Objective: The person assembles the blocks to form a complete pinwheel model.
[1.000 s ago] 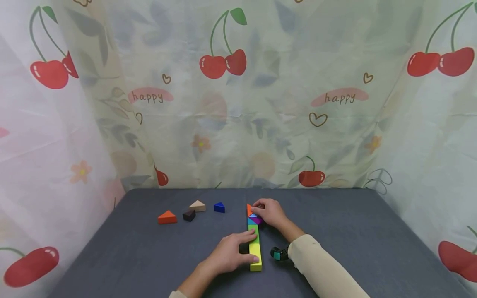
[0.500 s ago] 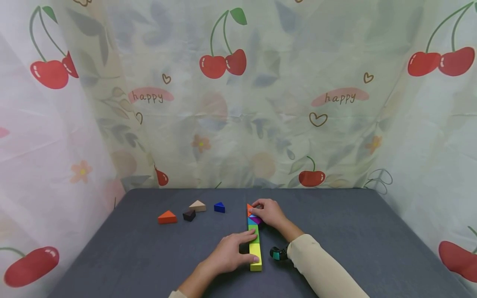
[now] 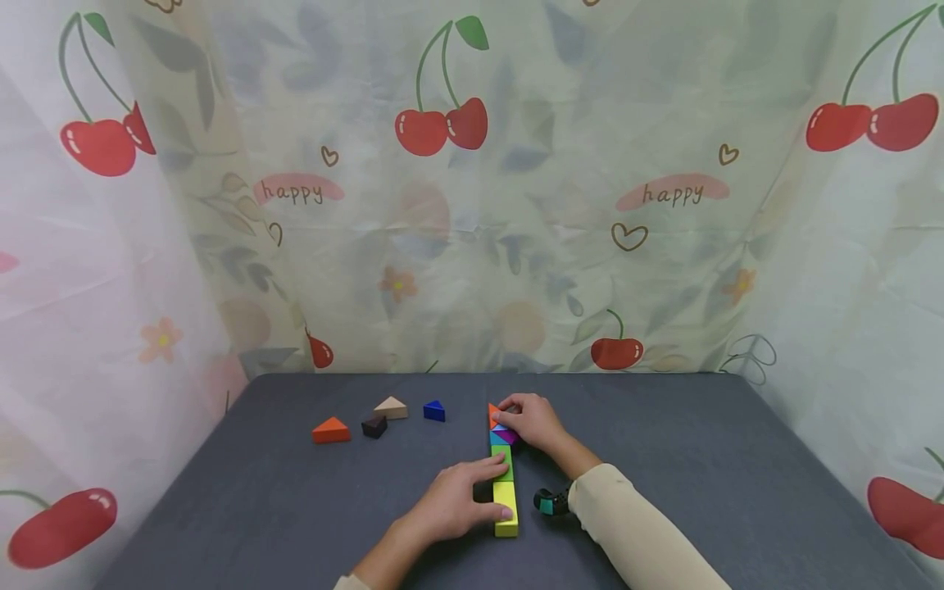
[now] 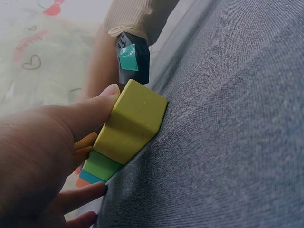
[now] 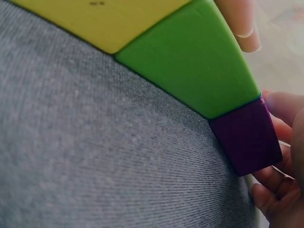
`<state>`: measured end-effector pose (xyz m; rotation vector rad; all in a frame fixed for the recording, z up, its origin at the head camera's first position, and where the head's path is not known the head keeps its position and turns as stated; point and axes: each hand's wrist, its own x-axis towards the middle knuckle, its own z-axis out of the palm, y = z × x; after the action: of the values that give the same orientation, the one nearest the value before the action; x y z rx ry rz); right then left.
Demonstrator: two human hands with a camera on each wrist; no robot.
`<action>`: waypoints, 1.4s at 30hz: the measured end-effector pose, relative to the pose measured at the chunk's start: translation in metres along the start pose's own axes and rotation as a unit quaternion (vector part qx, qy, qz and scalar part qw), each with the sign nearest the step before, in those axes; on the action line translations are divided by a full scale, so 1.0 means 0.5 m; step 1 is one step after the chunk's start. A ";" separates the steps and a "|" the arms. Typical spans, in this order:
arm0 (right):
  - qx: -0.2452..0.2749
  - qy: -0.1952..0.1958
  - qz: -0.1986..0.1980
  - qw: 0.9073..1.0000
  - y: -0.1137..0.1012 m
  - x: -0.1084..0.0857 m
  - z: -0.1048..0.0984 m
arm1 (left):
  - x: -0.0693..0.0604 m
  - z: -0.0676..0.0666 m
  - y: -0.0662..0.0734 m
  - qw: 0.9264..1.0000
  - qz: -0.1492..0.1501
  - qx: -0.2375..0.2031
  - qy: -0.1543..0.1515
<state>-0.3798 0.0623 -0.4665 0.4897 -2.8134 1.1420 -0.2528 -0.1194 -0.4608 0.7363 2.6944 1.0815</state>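
Note:
A row of blocks runs away from the person in the head view: a yellow block nearest, a green block, then a light blue piece, a purple piece and an orange triangle. The left hand lies along the row's left side, thumb on the yellow block and fingers on the green block. At the far end the right hand holds the small pieces with thumb and fingers. The purple piece touches the green block in the right wrist view.
On the dark table, left of the row, stand an orange triangle block, a black block, a natural wood triangle and a blue triangle. A patterned curtain surrounds the table.

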 end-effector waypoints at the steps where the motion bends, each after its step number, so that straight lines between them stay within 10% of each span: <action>1: 0.000 0.001 -0.001 1.000 0.000 -0.001 -0.001 | 0.000 0.000 0.001 1.000 0.000 0.000 -0.001; 27: 0.041 0.111 -0.020 0.993 -0.002 -0.064 -0.059 | -0.002 0.004 0.003 1.000 -0.003 0.006 0.004; 42: 0.083 0.065 -0.003 0.994 -0.008 -0.164 -0.055 | 0.000 0.003 -0.001 1.000 0.006 0.003 0.014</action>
<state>-0.3024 0.1002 -0.4586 0.4179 -2.6185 1.3602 -0.2523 -0.1188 -0.4623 0.7458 2.7195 1.0956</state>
